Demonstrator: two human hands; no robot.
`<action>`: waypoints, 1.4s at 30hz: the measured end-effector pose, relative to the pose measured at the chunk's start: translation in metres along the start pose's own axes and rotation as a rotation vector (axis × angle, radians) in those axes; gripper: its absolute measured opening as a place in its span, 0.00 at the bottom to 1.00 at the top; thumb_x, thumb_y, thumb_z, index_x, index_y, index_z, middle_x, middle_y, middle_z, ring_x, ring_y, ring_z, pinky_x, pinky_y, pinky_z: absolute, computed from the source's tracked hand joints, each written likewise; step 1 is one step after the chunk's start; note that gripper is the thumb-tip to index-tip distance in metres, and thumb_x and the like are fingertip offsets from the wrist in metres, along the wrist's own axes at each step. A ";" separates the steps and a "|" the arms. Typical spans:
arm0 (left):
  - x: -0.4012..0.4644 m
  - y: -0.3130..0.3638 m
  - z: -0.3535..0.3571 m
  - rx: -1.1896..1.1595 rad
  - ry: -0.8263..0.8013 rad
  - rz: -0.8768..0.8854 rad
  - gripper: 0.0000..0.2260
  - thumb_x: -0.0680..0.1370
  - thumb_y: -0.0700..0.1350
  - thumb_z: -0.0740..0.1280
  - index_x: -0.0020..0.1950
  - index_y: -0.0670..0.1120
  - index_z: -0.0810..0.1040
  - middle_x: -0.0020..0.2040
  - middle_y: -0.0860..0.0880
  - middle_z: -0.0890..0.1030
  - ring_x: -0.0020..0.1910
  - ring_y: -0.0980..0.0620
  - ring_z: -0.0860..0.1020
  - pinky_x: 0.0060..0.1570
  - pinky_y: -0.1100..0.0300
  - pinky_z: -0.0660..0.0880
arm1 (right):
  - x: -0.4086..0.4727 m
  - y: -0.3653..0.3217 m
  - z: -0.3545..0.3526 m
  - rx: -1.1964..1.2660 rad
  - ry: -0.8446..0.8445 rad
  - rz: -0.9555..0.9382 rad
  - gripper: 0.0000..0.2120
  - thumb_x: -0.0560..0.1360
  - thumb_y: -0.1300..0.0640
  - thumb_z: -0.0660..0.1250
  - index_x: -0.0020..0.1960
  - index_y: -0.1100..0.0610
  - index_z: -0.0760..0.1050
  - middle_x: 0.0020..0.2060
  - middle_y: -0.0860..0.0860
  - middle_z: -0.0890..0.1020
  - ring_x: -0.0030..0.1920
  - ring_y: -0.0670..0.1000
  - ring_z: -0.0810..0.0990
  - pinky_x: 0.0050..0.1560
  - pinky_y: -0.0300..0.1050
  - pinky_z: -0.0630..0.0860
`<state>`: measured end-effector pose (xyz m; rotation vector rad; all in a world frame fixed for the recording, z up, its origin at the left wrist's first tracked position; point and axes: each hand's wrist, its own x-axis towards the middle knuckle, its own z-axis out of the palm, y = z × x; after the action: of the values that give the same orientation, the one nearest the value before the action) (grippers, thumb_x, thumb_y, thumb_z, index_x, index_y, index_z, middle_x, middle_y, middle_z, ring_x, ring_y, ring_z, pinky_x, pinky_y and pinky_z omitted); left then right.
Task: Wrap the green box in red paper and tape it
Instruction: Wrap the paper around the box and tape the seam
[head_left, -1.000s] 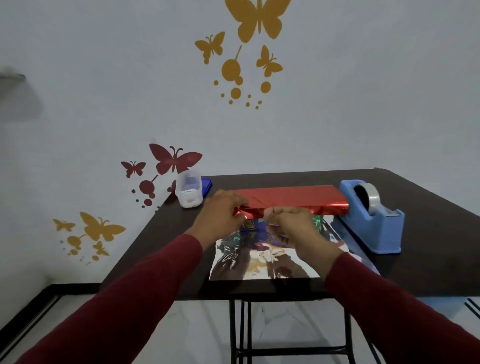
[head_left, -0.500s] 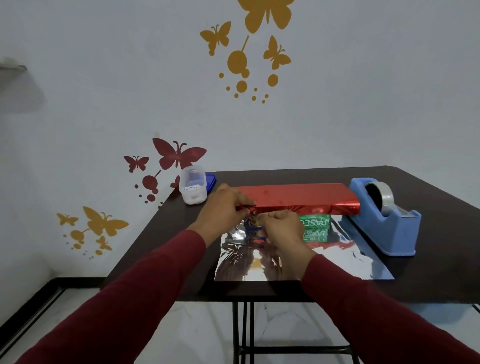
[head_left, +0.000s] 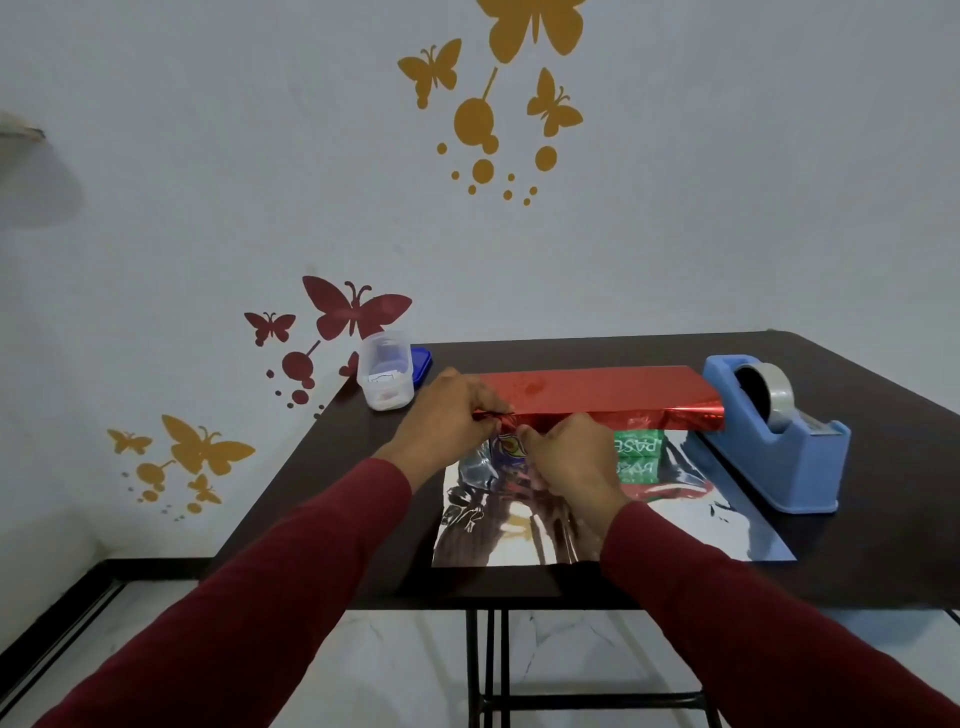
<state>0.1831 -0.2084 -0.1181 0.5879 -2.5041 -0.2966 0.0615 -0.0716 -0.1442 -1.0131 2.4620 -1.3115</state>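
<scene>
The red paper (head_left: 597, 389) is folded over the top of the green box (head_left: 636, 447), whose front face with white lettering shows under the red edge. The paper's silver inner side (head_left: 675, 525) lies flat on the table toward me and mirrors the box. My left hand (head_left: 447, 415) pinches the red paper's front edge at the left end. Just to its right, my right hand (head_left: 566, 457) pinches the same edge, in front of the box.
A blue tape dispenser (head_left: 779, 441) with a grey tape roll stands just right of the box. A clear plastic container (head_left: 387, 371) and a blue lid (head_left: 422, 364) sit at the dark table's (head_left: 883, 545) back left corner, near the wall.
My right hand has slid left along the red edge toward the left hand, uncovering the green box's front. The view has shifted a little.
</scene>
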 end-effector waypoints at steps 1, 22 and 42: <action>0.000 0.000 0.000 -0.002 -0.002 -0.002 0.14 0.74 0.45 0.77 0.58 0.58 0.87 0.53 0.59 0.85 0.55 0.50 0.77 0.60 0.51 0.75 | 0.002 0.000 -0.002 -0.086 0.007 -0.051 0.22 0.77 0.45 0.72 0.33 0.61 0.81 0.25 0.51 0.82 0.30 0.53 0.83 0.38 0.45 0.82; -0.003 0.005 -0.001 -0.006 0.014 -0.037 0.13 0.75 0.45 0.76 0.58 0.57 0.87 0.55 0.57 0.85 0.54 0.51 0.76 0.60 0.51 0.76 | 0.003 0.001 -0.020 -0.346 0.012 -0.304 0.21 0.78 0.48 0.72 0.31 0.60 0.77 0.27 0.55 0.79 0.30 0.57 0.80 0.37 0.49 0.82; -0.057 0.047 -0.016 -0.103 -0.542 0.001 0.06 0.76 0.41 0.77 0.51 0.48 0.89 0.49 0.54 0.86 0.45 0.63 0.81 0.47 0.70 0.75 | -0.038 0.026 -0.093 0.154 -0.245 -0.238 0.16 0.76 0.47 0.76 0.40 0.59 0.84 0.33 0.51 0.86 0.29 0.44 0.82 0.29 0.31 0.72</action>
<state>0.2184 -0.1416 -0.1160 0.5154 -2.9781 -0.6546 0.0363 0.0248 -0.1153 -1.3685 2.0780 -1.3278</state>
